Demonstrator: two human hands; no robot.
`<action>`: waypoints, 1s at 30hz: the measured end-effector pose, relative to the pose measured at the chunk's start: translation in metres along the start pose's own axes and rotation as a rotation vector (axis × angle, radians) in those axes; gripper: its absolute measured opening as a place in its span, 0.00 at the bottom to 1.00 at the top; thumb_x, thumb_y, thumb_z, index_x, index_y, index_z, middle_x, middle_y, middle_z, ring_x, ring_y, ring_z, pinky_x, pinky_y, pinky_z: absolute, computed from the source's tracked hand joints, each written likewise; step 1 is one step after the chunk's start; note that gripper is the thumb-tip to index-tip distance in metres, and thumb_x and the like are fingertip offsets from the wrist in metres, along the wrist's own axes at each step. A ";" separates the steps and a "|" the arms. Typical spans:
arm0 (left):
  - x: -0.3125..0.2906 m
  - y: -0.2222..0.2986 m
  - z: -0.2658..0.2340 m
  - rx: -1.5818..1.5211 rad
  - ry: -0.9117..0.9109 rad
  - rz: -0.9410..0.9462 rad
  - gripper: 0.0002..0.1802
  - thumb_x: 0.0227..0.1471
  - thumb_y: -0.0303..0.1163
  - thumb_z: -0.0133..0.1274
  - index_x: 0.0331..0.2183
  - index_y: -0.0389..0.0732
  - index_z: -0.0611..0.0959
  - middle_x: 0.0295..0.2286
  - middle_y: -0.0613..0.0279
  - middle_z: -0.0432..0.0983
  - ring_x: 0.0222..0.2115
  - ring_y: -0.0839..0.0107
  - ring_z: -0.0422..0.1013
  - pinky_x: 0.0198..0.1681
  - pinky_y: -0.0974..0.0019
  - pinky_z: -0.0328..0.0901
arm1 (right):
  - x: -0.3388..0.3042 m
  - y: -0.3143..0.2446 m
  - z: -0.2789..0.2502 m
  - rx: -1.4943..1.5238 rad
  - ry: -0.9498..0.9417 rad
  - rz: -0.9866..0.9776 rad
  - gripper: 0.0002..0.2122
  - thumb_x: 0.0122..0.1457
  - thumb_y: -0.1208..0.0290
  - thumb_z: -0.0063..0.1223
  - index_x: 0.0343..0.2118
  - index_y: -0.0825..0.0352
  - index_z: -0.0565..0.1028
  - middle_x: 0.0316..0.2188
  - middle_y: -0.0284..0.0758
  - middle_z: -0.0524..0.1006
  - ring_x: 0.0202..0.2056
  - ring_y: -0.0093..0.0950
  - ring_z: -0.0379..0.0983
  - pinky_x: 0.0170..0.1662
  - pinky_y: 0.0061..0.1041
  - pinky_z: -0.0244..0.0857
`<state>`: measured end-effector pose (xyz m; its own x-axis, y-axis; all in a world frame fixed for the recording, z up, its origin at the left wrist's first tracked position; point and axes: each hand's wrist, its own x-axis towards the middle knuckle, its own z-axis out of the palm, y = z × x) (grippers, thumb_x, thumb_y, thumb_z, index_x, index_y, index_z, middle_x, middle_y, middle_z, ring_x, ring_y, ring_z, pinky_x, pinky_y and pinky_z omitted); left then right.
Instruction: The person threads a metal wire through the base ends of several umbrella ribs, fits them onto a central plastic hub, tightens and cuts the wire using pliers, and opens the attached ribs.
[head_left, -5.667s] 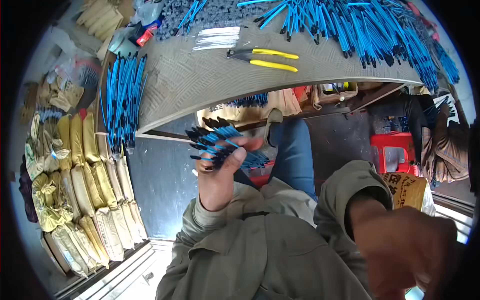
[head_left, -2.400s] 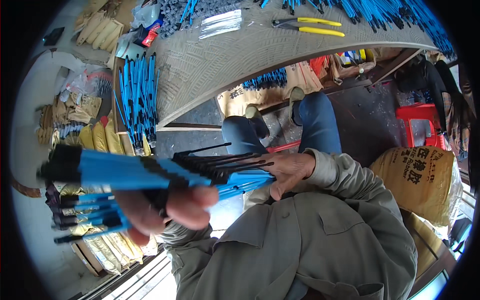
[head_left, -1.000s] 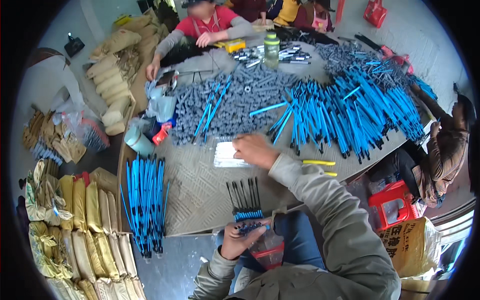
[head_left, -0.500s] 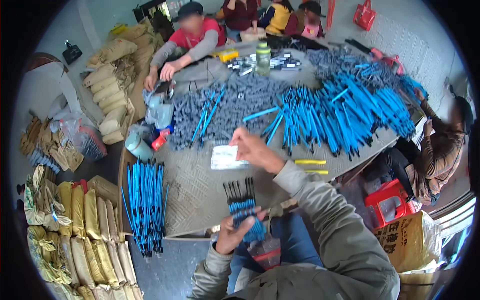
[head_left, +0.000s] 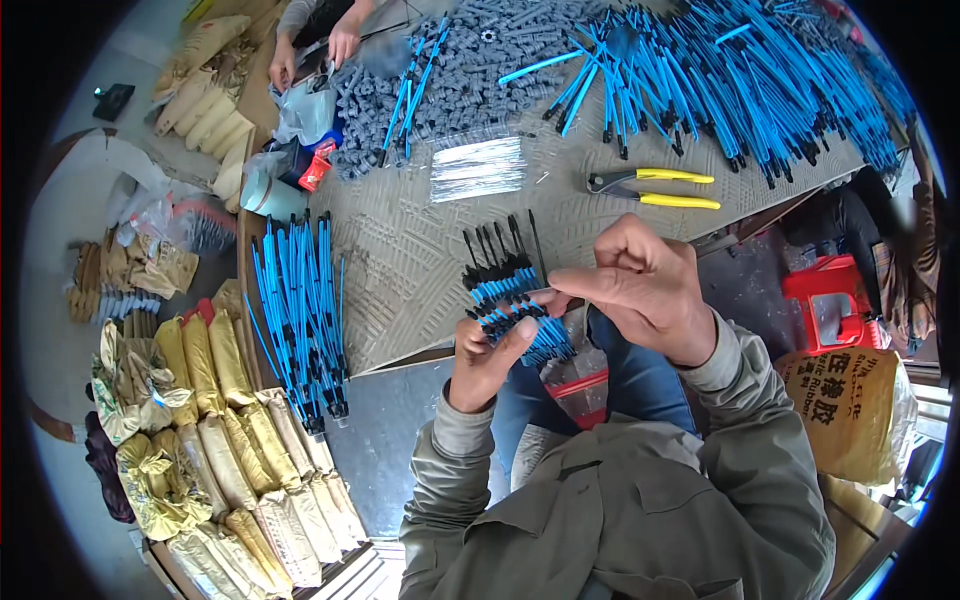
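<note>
My left hand (head_left: 484,360) grips a bundle of blue rods with black tips (head_left: 508,296) at the near edge of the grey table (head_left: 420,270). The black tips fan upward over the table. My right hand (head_left: 640,285) is up against the right side of the bundle, its fingers pinched at the rods. Whether it holds a thin wire tie there I cannot tell.
A pack of silvery wire ties (head_left: 478,168) and yellow-handled pliers (head_left: 652,187) lie beyond my hands. A big heap of blue rods (head_left: 730,70) fills the far right, grey plastic parts (head_left: 440,85) the middle. Finished bundles (head_left: 300,310) lie left. Another person's hands (head_left: 315,45) work opposite.
My right hand has come back from the wire-tie pack to the bundle. The view has dropped closer to my hands.
</note>
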<state>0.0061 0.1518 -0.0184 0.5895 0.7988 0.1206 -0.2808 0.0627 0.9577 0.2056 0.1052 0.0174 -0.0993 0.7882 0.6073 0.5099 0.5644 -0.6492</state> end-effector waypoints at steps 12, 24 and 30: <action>-0.004 -0.006 -0.002 -0.022 0.071 0.011 0.16 0.51 0.24 0.54 0.44 0.33 0.77 0.39 0.57 0.76 0.41 0.71 0.72 0.46 0.68 0.65 | 0.009 -0.002 -0.004 -0.132 0.007 -0.087 0.15 0.45 0.84 0.59 0.37 0.62 0.80 0.23 0.29 0.64 0.22 0.19 0.75 0.21 0.15 0.65; -0.008 -0.016 -0.007 0.018 0.159 0.029 0.17 0.49 0.26 0.58 0.43 0.37 0.77 0.39 0.63 0.76 0.38 0.77 0.70 0.42 0.72 0.64 | 0.006 -0.001 0.005 -0.213 0.091 -0.117 0.14 0.40 0.78 0.61 0.34 0.58 0.80 0.22 0.28 0.64 0.17 0.19 0.66 0.18 0.18 0.60; -0.008 -0.013 -0.005 -0.022 0.192 0.017 0.15 0.47 0.25 0.60 0.40 0.38 0.78 0.37 0.64 0.76 0.36 0.78 0.70 0.40 0.74 0.65 | 0.005 -0.006 0.010 -0.231 0.083 -0.094 0.16 0.40 0.79 0.61 0.35 0.58 0.79 0.22 0.29 0.63 0.19 0.21 0.64 0.19 0.19 0.58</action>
<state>0.0011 0.1474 -0.0334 0.4293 0.8993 0.0828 -0.3078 0.0595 0.9496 0.1937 0.1084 0.0202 -0.0901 0.7067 0.7017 0.6843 0.5559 -0.4720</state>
